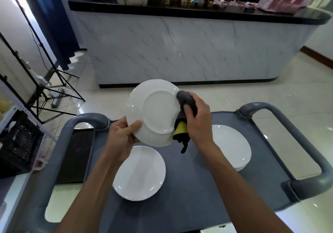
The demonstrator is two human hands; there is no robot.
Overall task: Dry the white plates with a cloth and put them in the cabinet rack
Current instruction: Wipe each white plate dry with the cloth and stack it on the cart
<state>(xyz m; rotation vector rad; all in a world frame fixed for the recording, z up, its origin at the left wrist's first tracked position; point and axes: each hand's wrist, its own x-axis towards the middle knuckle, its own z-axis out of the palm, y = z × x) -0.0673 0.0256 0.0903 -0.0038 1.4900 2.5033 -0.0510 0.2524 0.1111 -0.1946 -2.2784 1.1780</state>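
Drying underway: left hand (122, 135) pinches the upturned white plate (153, 112) by its near-left rim, right hand (196, 115) clutches the grey cloth (185, 104) against its right edge; next, racking.

Single head-worn view, forward and down, close above the cart (198, 187).

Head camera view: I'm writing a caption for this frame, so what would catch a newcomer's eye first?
First, the white plate held up at centre, underside toward the camera, gripped at its lower left rim by the left hand. The right hand presses a dark grey cloth with a yellow patch against its right rim. Below, two more white plates lie on the grey cart.
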